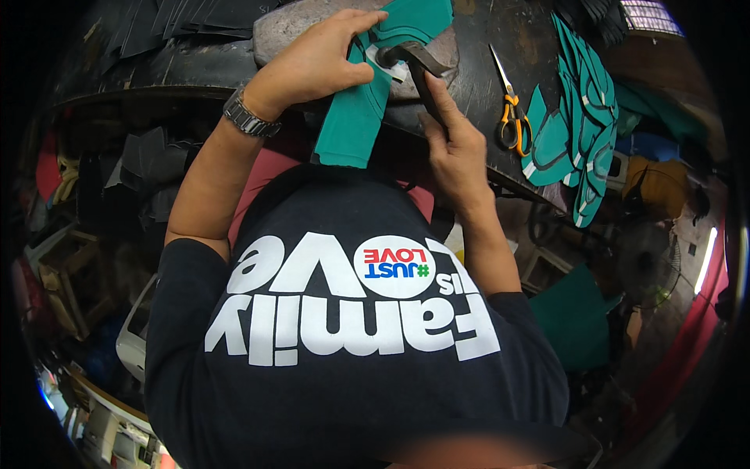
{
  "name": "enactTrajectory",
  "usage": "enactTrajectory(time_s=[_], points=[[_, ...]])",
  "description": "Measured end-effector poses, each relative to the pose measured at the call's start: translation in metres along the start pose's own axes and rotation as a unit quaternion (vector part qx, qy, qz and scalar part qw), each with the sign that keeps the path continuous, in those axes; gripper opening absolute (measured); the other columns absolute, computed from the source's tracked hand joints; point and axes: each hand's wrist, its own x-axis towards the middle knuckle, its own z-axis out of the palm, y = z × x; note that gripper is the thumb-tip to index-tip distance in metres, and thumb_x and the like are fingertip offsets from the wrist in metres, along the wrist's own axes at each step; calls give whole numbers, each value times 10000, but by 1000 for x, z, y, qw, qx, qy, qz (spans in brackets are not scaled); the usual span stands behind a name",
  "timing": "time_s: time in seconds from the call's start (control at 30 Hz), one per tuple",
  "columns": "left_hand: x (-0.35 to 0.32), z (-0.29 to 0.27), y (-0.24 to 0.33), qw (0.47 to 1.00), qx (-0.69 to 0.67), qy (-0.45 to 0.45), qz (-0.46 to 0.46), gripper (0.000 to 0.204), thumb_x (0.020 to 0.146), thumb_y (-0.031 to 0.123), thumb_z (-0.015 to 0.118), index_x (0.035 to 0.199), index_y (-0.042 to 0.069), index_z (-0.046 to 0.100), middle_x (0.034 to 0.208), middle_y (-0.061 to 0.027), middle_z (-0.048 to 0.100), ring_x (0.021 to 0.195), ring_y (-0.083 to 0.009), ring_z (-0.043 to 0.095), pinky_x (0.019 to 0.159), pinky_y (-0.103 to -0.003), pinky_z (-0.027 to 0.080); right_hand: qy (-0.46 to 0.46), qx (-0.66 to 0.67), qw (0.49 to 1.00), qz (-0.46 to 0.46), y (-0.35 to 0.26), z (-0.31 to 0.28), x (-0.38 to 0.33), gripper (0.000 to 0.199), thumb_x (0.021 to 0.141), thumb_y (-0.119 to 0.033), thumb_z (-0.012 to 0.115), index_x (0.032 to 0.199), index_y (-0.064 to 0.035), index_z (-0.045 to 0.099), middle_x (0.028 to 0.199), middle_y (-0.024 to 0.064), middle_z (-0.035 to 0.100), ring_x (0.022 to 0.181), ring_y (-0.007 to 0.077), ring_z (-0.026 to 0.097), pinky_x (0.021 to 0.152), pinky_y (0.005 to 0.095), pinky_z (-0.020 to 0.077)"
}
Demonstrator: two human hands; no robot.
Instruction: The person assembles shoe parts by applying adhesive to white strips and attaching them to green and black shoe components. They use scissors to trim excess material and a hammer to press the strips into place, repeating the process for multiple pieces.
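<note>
Left hand: the left hand [316, 62] is sitting in the upper middle of the frame, fingers spread and pressing a teal cut piece [355, 109] flat onto a rounded grey stone block [285, 31]. It's not really gripping, more pinning the piece down with fingertips and thumb.

Right hand: the right hand [453, 148] is wrapping closed around the dark handle of a hammer [414, 59], just right of centre. The metal head is resting right on the teal piece where it's lying over the block.

Where the piece is: it's draping over the block's near edge and hanging down toward the person's chest, so only the top bit is getting supported.

Bench stuff: orange-handled scissors [509, 109] are lying on the dark worktable [476, 86] to the right, with a stack of matching teal pieces [578, 133] fanning out in the upper right. Dark scraps [187, 19] are piling up in the upper left.

Doing it well, imo: the hammer face is looking best kept flat to the piece, so it's flattening rather than denting. Fingers are sitting pretty close to the head, so I'd be keeping them back from the strike spot. Short, light taps seem safer than big swings, with the part being hit staying fully on the stone and not on the overhang.

Can't tell: whether there's glue or a fold under the hammer, since the head is hiding that.
</note>
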Motion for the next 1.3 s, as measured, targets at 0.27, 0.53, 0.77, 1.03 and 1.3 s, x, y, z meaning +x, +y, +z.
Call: enactTrajectory(time_s=[0.27, 0.53, 0.77, 1.03, 1.3], points=[[-4, -2, -3, 998, -23, -18, -52, 743, 764, 47, 623, 1487, 8, 456, 1391, -173, 542, 1259, -245, 549, 1077, -293, 421, -10, -93, 995, -45, -5, 2, 9, 589, 924, -108, 655, 1472, -271, 515, 868, 140, 653, 762, 333, 666, 690, 438, 529], [-17, -8, -8, 987, -140, 2, -75, 468, 932, 51, 579, 1398, 17, 549, 1258, -131, 576, 992, -182, 620, 862, -309, 528, 63, 181, 981, 36, 34, -25, 24, 475, 901, -50, 705, 1367, -72, 614, 1093, 131, 745, 990, 130, 675, 836, 285, 520], [-26, -19, -2, 964, 235, 78, 96, 516, 757, 35, 676, 1250, 183, 693, 1379, -80, 505, 1157, -267, 530, 986, -396, 444, 246, -216, 944, 47, 127, -75, 115, 401, 873, -223, 710, 1268, -175, 668, 1022, 120, 749, 920, 318, 718, 804, 426, 540], [-18, -9, 6, 922, 350, 35, 164, 398, 745, 173, 803, 1133, 180, 715, 1426, -15, 552, 1428, -227, 403, 1225, -514, 172, 136, -348, 920, 119, 188, -77, 152, 490, 886, -249, 691, 1368, -247, 603, 1264, 147, 647, 1162, 355, 621, 964, 466, 517], [15, -4, 23, 974, 201, -22, 105, 157, 918, 188, 699, 1010, 61, 690, 961, -53, 709, 877, -209, 693, 883, -359, 520, 107, -185, 967, 140, 106, -73, 34, 478, 863, -170, 705, 1326, -136, 595, 1182, 173, 641, 1111, 372, 603, 881, 477, 521]])
